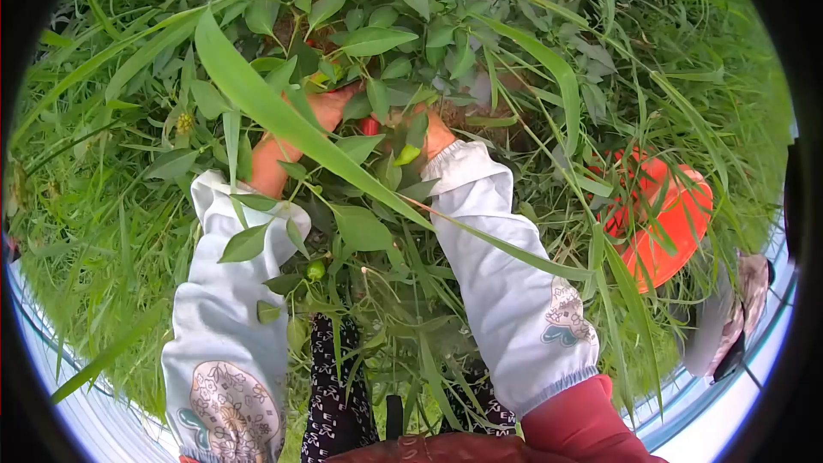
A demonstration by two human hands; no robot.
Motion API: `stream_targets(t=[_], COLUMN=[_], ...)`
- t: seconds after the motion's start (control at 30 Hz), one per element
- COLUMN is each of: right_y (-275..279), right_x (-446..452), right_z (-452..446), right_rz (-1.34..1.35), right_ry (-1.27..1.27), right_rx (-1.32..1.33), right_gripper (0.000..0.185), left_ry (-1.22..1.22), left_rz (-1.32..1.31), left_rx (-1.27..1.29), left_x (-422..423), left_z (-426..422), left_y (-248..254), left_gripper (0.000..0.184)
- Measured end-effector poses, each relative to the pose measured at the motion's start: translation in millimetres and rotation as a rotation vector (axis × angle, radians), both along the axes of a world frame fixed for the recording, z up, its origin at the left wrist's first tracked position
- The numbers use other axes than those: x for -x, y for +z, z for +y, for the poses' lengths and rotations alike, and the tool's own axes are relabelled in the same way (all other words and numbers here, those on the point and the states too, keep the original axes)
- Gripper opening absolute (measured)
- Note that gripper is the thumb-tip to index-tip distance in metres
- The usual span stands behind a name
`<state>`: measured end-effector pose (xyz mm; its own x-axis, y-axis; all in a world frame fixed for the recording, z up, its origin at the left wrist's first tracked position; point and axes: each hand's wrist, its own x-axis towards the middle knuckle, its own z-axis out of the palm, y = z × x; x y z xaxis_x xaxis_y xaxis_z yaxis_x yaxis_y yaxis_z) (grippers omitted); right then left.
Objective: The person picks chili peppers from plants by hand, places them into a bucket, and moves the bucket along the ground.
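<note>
**Both hands, left [328, 110] and right [437, 134], are deep in the leaves, with a small, glossy red pepper [369, 125] between them**

The left hand reaches in bare from its pale, loose sleeve cover [227, 291], but leaves hide its fingertips. I can't tell whether it grips anything. The right hand is just across from it, its fingers mostly covered too, so its hold is equally unclear. The red pepper shows between the two; whether it hangs on its stem or is loose, I can't make out.

Nearer the wearer than the right hand is a pointed, pale green pepper [407, 154]; a small, round green pepper [315, 270] sits lower, towards the knees. Out to the right of the right hand, an orange-red plastic container [679, 236] lies in the grass, red pieces [630, 189] showing through the blades. I'd judge the work partway along: some red produce seems gathered, while this pepper remains outside the container.
</note>
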<state>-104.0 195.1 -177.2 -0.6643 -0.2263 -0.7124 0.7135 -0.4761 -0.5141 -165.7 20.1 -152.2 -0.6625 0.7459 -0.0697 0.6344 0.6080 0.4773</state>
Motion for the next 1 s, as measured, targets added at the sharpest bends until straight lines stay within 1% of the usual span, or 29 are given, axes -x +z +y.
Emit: stream_targets(t=[0.07, 0.13, 0.17, 0.2, 0.23, 0.27, 0.33, 0.37, 0.43, 0.47, 0.5, 0.53, 0.57, 0.6, 0.67, 0.7, 0.73, 0.77, 0.83, 0.87, 0.9, 0.97, 1.0], right_y=[-17, 9, 18, 25, 30, 16, 4, -2, 13, 26, 38, 36, 34, 39, 47, 45, 41, 39, 48, 52, 55, 61, 66], right_x=[-11, -13, -15, -18, -20, -29, -37, -40, -41, -42, -44, -54, -62, -66, -73, -74, -75, -76, -70, -66, -63, -60, -61], right_z=[4, 2, 2, 1, 0, 1, -6, -10, -11, -1, 5, 6, 7, 10, 17, 22, 29, 35, 47, 51, 54, 61, 63], right_rz=[0.241, -0.029, -0.060, -0.090, -0.121, -0.078, 0.018, 0.063, -0.283, -0.177, -0.073, -0.087, -0.115, -0.140, -0.209, -0.186, -0.165, -0.144, -0.173, -0.167, -0.162, -0.118, -0.080], right_ry=[-0.062, 0.026, 0.002, -0.023, -0.050, -0.154, -0.221, -0.254, -0.395, -0.082, 0.229, 0.162, 0.114, 0.064, -0.018, -0.068, -0.119, -0.171, -0.251, -0.284, -0.317, -0.356, -0.369], right_rx=[0.094, 0.121, 0.140, 0.158, 0.178, 0.182, 0.193, 0.197, 0.418, 0.291, 0.163, 0.207, 0.191, 0.178, 0.179, 0.206, 0.230, 0.251, 0.183, 0.154, 0.124, 0.152, 0.172], right_gripper=[0.030, 0.029, 0.024, 0.019, 0.015, 0.017, 0.021, 0.023, 0.024, 0.023, 0.023, 0.020, 0.020, 0.020, 0.020, 0.020, 0.021, 0.022, 0.024, 0.025, 0.026, 0.029, 0.030], left_ry=[-0.010, 0.359, 0.548, 0.551, 0.596, 0.637, 0.719, 0.722, 0.726, 0.577, 0.643, 0.708, 0.769, 0.763, 0.969, 1.073, 1.058, 1.055, 1.051, 1.127, 1.099, 1.045, 1.062], left_rz=[-0.080, -0.748, -1.081, -1.124, -1.099, -1.071, -1.115, -1.113, -1.104, -1.265, -1.308, -1.346, -1.377, -1.398, -1.408, -1.412, -1.528, -1.495, -1.422, -1.457, -1.472, -1.505, -1.519], left_rx=[-0.125, -0.190, -0.214, 0.011, -0.066, -0.148, -0.035, -0.153, -0.392, -0.112, -0.115, -0.120, -0.120, -0.064, -0.232, -0.320, -0.524, -0.538, -0.571, -0.694, -0.685, -0.667, -0.623], left_x=[-4, -3, -2, -2, -9, -20, -19, -20, -27, -27, -31, -37, -37, -36, -46, -51, -59, -64, -70, -75, -75, -74, -75], left_z=[-6, 2, 6, -1, 0, 6, 11, 15, 27, -3, -4, -6, -8, -11, -13, -11, -21, -22, -20, -21, -18, -5, -1], left_y=[11, 45, 55, 44, 42, 37, 52, 65, 91, 55, 62, 76, 85, 80, 77, 80, 71, 67, 65, 64, 68, 85, 93], left_gripper=[0.035, 0.032, 0.031, 0.034, 0.033, 0.033, 0.031, 0.028, 0.023, 0.028, 0.027, 0.027, 0.027, 0.027, 0.028, 0.029, 0.025, 0.025, 0.025, 0.028, 0.028, 0.028, 0.028])
